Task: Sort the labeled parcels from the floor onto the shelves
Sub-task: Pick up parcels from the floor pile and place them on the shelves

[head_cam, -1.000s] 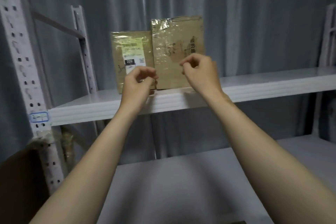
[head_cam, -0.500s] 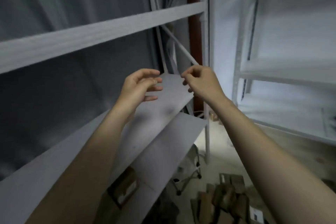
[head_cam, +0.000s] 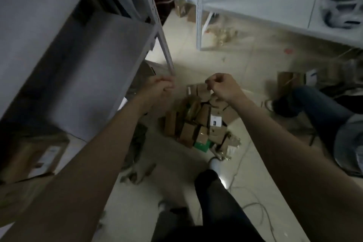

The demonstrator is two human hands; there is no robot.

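A pile of brown cardboard parcels (head_cam: 196, 122) with white labels lies on the pale floor below me. My left hand (head_cam: 160, 90) and my right hand (head_cam: 222, 87) hover in the air above the pile, fingers loosely curled, holding nothing. The grey metal shelves (head_cam: 102, 49) stand at my left; one labeled parcel (head_cam: 37, 155) sits on a low level there.
A second white shelf unit (head_cam: 200, 6) stands at the back right. More boxes (head_cam: 290, 80) lie on the floor at right beside another person's leg (head_cam: 322, 112). Cables (head_cam: 255, 206) run across the floor. My own legs (head_cam: 212, 202) are below.
My view has swung from the shelf with two standing parcels down and right to the floor pile. Both hands left the shelf and stay empty.
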